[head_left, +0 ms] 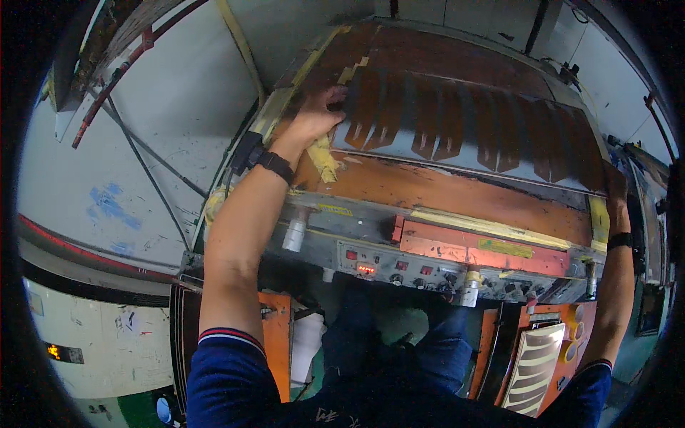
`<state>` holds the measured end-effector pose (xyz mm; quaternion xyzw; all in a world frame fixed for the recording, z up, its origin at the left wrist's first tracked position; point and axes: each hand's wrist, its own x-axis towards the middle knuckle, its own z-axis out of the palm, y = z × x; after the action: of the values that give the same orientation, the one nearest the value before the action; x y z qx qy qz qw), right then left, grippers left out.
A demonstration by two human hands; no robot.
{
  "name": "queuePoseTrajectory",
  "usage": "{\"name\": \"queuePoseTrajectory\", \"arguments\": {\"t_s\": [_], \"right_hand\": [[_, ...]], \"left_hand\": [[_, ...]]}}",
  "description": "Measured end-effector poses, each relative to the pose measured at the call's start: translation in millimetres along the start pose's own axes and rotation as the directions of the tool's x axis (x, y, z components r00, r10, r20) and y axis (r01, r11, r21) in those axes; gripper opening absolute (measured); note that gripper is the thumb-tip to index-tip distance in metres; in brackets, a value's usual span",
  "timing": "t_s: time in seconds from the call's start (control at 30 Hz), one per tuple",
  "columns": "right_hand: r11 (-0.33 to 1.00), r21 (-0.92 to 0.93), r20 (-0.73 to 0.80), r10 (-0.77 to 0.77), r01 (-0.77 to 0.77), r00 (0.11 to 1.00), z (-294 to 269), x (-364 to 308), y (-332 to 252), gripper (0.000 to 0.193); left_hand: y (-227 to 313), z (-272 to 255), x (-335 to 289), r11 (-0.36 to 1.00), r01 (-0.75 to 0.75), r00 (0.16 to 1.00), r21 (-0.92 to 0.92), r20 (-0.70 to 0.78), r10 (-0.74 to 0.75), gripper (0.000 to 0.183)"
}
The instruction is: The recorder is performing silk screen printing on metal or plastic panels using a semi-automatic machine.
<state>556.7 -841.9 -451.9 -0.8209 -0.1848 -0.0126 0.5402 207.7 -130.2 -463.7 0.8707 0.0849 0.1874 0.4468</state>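
Note:
A wide, glossy sheet (457, 121) with brown tapered stripes on a grey ground lies over the bed of a workbench-like machine (385, 182). My left hand (321, 114) is at the sheet's left edge, with fingers and thumb curled in toward it. At the opposite end, my right hand (615, 187) grips the sheet's right edge; most of its fingers are hidden. Beside my left wrist, a crumpled yellow strip (322, 158) clings to the bed. Yellow tape (599, 220) covers the bed's front right corner.
Along the machine's front runs a control panel (399, 267) with knobs and red lights. A red-orange bar (485, 246) lies above it. Metal cylindrical knobs (294, 232) stick out in front. Below right, a slotted pale panel (534, 367) leans near yellow round containers (571, 332).

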Motion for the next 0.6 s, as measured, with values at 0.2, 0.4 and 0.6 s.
{"name": "queuePoseTrajectory", "arguments": {"t_s": [0.2, 0.4, 0.6], "right_hand": [[0.993, 0.033, -0.052, -0.109, 0.111, 0.993, -7, -3, 24, 0.039], [0.906, -0.362, -0.065, -0.259, 0.219, 0.964, -1, -22, 17, 0.042], [0.984, -0.172, -0.144, -0.079, 0.053, 0.986, 33, -45, -16, 0.042]], "left_hand": [[1, 2, -1, 0.997, -0.068, 0.998, 0.032, 0.001, 0.068, 0.056], [17, 2, -57, 0.979, 0.024, 0.996, 0.201, -0.086, -0.007, 0.05], [25, 10, -84, 0.918, -0.15, 0.974, 0.367, -0.105, 0.201, 0.04]]}}
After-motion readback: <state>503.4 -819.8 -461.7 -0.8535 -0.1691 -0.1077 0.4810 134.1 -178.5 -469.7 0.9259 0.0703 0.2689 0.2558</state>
